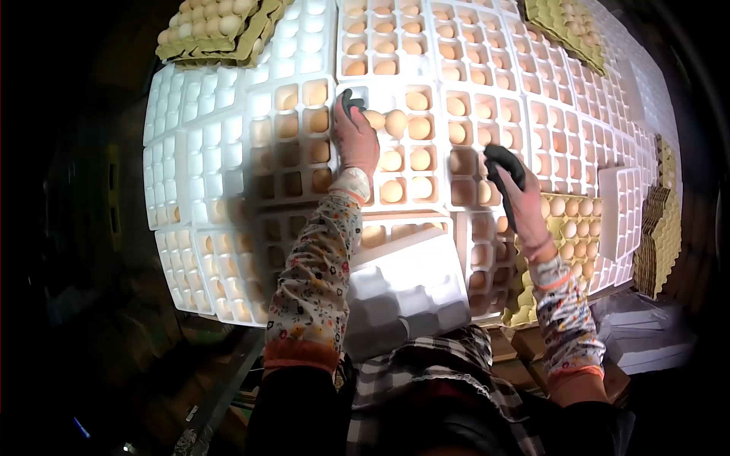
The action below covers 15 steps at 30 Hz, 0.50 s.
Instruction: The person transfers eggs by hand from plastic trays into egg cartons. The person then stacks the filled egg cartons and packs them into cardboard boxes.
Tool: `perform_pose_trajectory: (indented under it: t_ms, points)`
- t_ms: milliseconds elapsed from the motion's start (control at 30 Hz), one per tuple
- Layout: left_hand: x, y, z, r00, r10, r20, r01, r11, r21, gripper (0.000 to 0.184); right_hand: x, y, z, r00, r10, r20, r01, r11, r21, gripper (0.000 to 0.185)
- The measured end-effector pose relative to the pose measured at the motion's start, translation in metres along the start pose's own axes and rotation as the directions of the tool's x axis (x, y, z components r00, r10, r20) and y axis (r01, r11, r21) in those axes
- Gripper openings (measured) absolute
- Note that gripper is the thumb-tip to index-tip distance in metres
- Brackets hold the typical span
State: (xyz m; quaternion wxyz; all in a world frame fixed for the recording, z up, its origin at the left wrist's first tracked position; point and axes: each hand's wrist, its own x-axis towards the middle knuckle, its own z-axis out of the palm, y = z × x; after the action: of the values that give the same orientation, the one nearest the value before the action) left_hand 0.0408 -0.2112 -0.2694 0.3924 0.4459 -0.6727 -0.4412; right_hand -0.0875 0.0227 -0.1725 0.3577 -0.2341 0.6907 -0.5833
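My left hand [356,137], in a glove with dark fingertips, reaches over the upper left corner of a white foam egg tray [406,142]. Its fingers are bent but apart, and nothing shows between them. Just right of it, two brown eggs [395,123] lie side by side, partly over the dividers. Several other cells there hold single eggs. My right hand [521,199], gloved alike, hovers over the neighbouring foam tray [465,169]. Its dark fingers curve with a gap between them and no egg visible inside. An egg [484,191] sits beside it in a cell.
A tilted white foam piece [411,281] lies close to my body. Yellowish pulp trays [217,34] with eggs stand at the back left; another egg-filled pulp tray [576,232] is by my right wrist. Stacked pulp trays [660,239] rise at the right edge. More foam trays surround these.
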Motion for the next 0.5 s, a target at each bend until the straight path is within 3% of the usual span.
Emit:
perform_pose_trajectory:
  t_ms: [33, 100, 167, 233, 300, 367, 433, 467, 500]
  points:
    - [0.002, 0.005, -0.002, 0.997, -0.080, 0.019, 0.080, 0.997, 0.000, 0.035, -0.033, 0.002, -0.018, 0.997, 0.059, -0.050, -0.055, 0.997, 0.060, 0.033]
    - [0.006, 0.010, -0.004, 0.996, -0.080, -0.037, 0.082, 0.995, 0.053, 0.035, -0.093, 0.008, -0.056, 0.990, 0.126, -0.057, -0.127, 0.992, -0.021, 0.034]
    - [0.010, -0.005, 0.001, 0.957, 0.229, -0.179, -0.163, 0.933, 0.322, 0.036, -0.145, 0.024, -0.089, 0.963, 0.227, -0.142, -0.213, 0.971, 0.109, 0.033]
    - [0.005, 0.003, -0.001, 0.939, 0.300, -0.166, -0.150, 0.795, 0.587, 0.038, -0.176, 0.035, -0.129, 0.959, 0.201, -0.198, -0.200, 0.979, 0.021, 0.033]
    - [-0.015, 0.031, -0.001, 0.967, 0.238, -0.090, -0.133, 0.774, 0.619, 0.039, -0.181, 0.026, -0.176, 0.943, 0.164, -0.290, -0.157, 0.987, 0.046, 0.032]
    - [-0.045, 0.064, 0.018, 0.933, 0.355, 0.065, -0.332, 0.773, 0.541, 0.038, -0.163, 0.018, -0.227, 0.903, 0.056, -0.427, -0.054, 0.998, 0.016, 0.030]
    - [-0.104, 0.128, 0.067, 0.887, 0.340, 0.312, -0.408, 0.894, 0.186, 0.038, -0.134, 0.023, -0.265, 0.911, -0.170, -0.377, 0.078, 0.966, -0.248, 0.030]
    - [-0.131, 0.142, 0.093, 0.723, 0.423, 0.546, -0.526, 0.849, 0.038, 0.039, -0.119, 0.009, -0.269, 0.959, -0.181, -0.220, 0.092, 0.928, -0.360, 0.032]
    - [-0.159, 0.152, 0.120, 0.543, 0.448, 0.711, -0.639, 0.770, 0.003, 0.047, -0.100, -0.005, -0.267, 0.983, -0.175, -0.051, 0.132, 0.877, -0.463, 0.034]
